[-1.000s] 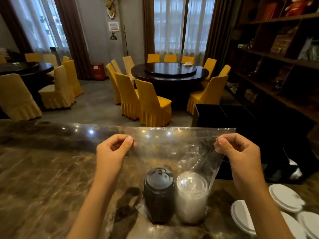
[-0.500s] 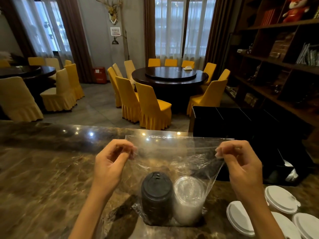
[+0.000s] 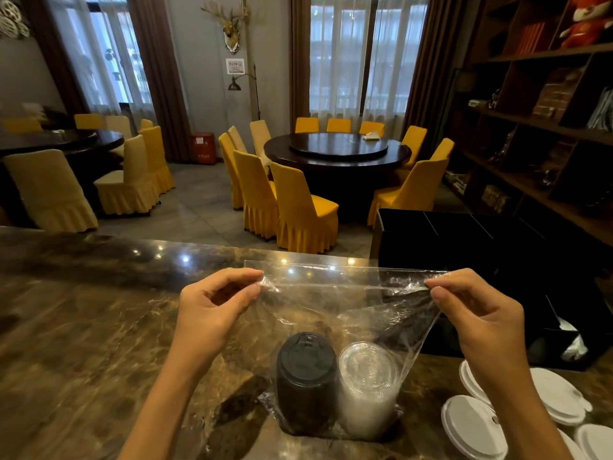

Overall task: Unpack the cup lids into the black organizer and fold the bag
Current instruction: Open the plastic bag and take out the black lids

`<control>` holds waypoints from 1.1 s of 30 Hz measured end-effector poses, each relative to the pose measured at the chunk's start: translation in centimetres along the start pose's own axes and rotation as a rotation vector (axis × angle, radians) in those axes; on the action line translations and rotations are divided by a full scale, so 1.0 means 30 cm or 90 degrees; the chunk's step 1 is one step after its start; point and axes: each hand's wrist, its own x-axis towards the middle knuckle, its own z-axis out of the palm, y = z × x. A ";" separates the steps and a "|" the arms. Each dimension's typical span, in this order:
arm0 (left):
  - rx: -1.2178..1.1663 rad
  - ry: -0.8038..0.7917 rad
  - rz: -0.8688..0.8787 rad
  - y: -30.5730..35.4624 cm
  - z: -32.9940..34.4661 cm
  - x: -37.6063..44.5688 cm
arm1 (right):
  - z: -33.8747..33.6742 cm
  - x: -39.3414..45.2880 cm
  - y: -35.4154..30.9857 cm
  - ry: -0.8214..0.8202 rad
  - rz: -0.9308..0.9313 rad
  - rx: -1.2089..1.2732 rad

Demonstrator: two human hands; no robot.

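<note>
Both hands pinch the top edge of the clear bag [image 3: 348, 313] — left hand [image 3: 212, 313], right hand [image 3: 477, 320]. Inside stand a black lid stack [image 3: 306, 380] and a clear lid stack [image 3: 368, 390]. The black organizer [image 3: 464, 240] behind is dark — its compartments are hard to make out.

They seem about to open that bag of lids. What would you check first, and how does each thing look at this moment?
1. Both hands grip the clear bag at its top edge: ok, left hand and right hand pinch opposite corners.
2. Bag mouth open: cannot tell.
3. Stacks upright inside: ok, black lid stack and clear lid stack stand side by side.
4. Black organizer within reach: ok, just behind the bag, to the right.
5. Organizer compartments free: cannot tell, too dark.
6. Counter beside the bag: not ok on the right, white lids lie there.
</note>
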 end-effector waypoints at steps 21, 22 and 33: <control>-0.054 0.048 0.023 0.128 0.041 0.112 | 0.119 0.231 -0.450 -0.426 -0.259 -0.342; -0.054 0.050 0.021 0.131 0.041 0.113 | 0.150 0.255 -0.450 -0.475 -0.228 -0.399; -0.044 0.060 0.022 0.139 0.044 0.111 | 0.290 0.407 -0.427 -0.669 -0.204 -0.444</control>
